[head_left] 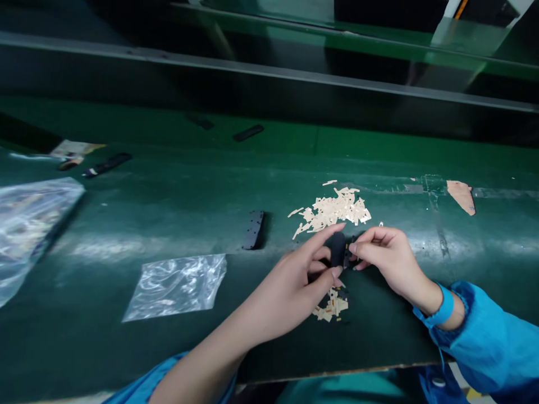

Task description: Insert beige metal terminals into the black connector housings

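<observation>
Between its thumb and fingers, my left hand [303,280] grips a small black plastic part [338,249] by its edges. My right hand [385,255] is pinched at that part's right side; a small dark piece seems to be at its fingertips, too small to name. Just beyond both hands lies a heap of small cream-coloured flat pieces [337,207]. A smaller pile of similar pieces [334,306], with some dark bits, sits on the near side, partly covered by my left hand.
On the green table [177,219], a black part [254,230] stands left of the heap, near a clear plastic bag [179,286]. A larger filled bag [33,224] lies far left. Dark strips [248,133] lie further back. A brown scrap [462,196] is at right.
</observation>
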`<state>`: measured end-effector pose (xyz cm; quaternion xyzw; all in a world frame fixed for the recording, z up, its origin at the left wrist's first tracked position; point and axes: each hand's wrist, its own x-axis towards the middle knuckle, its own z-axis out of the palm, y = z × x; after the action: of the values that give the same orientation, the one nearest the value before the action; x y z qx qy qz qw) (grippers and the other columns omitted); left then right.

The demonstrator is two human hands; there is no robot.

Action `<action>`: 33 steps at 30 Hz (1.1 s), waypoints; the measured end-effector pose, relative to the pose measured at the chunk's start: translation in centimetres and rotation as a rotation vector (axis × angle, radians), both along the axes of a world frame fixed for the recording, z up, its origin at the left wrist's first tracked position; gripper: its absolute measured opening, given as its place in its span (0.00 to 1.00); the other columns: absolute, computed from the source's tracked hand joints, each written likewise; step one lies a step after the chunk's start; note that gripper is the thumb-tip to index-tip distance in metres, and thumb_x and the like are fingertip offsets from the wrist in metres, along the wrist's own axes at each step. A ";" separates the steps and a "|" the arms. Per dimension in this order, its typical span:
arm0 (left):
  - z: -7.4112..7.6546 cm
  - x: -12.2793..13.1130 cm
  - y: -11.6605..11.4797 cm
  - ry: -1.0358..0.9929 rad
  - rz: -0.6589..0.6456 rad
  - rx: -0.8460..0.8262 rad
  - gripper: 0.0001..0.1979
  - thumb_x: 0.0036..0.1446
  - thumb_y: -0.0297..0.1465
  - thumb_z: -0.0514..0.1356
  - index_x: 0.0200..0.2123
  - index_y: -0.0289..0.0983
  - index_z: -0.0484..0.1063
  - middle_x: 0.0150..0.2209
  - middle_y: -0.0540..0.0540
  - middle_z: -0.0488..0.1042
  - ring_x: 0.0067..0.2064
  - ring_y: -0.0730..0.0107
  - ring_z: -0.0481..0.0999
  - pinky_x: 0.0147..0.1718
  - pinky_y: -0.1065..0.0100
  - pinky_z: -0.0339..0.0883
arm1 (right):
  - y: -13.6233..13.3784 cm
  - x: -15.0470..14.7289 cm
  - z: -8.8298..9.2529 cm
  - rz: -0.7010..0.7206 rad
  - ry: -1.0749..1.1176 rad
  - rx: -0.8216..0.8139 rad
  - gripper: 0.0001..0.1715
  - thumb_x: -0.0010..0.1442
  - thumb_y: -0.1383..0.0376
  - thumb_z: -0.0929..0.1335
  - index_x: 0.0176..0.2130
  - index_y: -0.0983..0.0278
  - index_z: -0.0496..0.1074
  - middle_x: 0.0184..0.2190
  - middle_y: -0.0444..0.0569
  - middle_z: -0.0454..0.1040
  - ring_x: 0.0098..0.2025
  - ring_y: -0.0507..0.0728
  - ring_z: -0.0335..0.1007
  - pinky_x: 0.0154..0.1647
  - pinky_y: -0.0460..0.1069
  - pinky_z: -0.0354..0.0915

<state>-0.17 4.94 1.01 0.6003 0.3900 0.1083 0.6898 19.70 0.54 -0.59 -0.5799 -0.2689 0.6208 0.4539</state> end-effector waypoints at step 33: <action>0.5 0.1 -0.3 0.074 -0.061 0.126 0.34 0.68 0.35 0.58 0.75 0.44 0.54 0.38 0.46 0.81 0.33 0.65 0.81 0.26 0.70 0.70 | 0.1 -0.1 0.4 -0.032 -0.035 -0.039 0.11 0.48 0.60 0.78 0.24 0.62 0.77 0.22 0.46 0.78 0.26 0.53 0.75 0.25 0.46 0.72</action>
<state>-0.06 4.67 1.53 0.6577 0.3889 0.0892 0.6389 19.60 0.60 -0.14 -0.6038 -0.2554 0.6084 0.4474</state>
